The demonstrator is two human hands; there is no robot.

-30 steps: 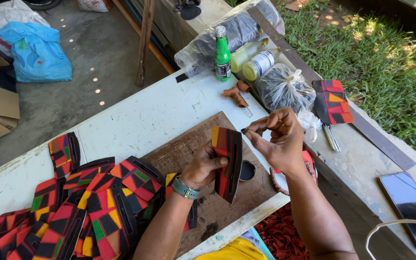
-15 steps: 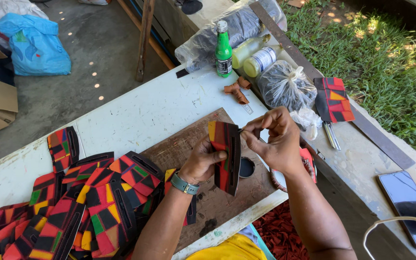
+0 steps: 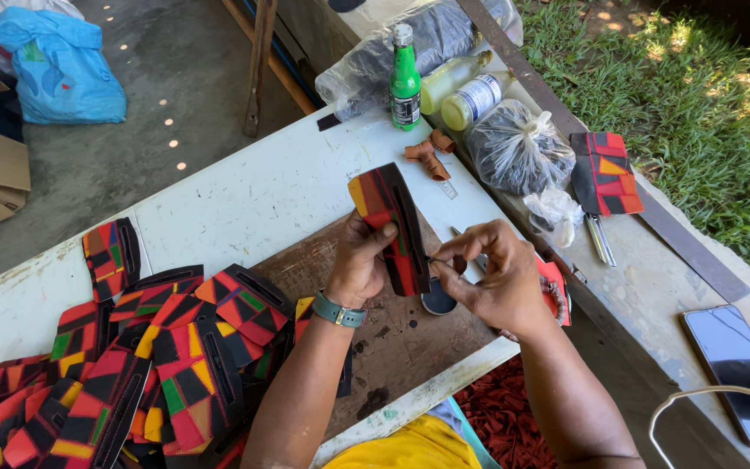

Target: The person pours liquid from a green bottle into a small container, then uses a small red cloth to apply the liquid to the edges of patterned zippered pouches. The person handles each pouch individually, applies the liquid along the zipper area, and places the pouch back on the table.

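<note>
Patterned strap (image 3: 390, 221), lower end behind left hand (image 3: 359, 265)

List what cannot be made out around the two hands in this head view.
- The tool pinched by the right hand: too small, hidden by fingers.
- The dark round container: half hidden behind the patterned piece held by the left hand.
- The phone: cut off by the frame edge.
</note>
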